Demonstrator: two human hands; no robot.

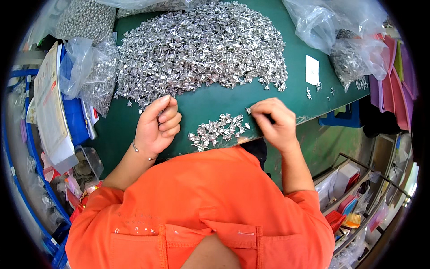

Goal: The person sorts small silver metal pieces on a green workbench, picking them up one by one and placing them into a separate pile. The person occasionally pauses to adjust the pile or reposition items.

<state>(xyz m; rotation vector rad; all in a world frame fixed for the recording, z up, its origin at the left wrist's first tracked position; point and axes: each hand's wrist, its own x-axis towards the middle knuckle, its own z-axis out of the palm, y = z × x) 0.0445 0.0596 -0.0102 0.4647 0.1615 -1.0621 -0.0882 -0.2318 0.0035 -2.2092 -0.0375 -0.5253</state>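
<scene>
Small shiny silver metal pieces lie in a big heap (201, 45) across the far side of the green table. A much smaller pile (219, 131) of similar pieces sits close to the table's near edge, between my two hands. My right hand (274, 119) is at the right of this pile, thumb and forefinger pinched on one small metal piece (248, 110). On the left, my left hand (159, 123) is curled closed at the heap's near edge, thumb against the forefinger. Whatever its fingers may hold is hidden. A thin bangle (142, 152) circles my left wrist.
Clear plastic bags of metal parts (96, 71) stand at the left, and another bag (354, 62) is at the right. A white paper slip (312, 70) lies on the green table (295, 96) beside a few loose pieces. Crates of packages (349, 193) stand lower right.
</scene>
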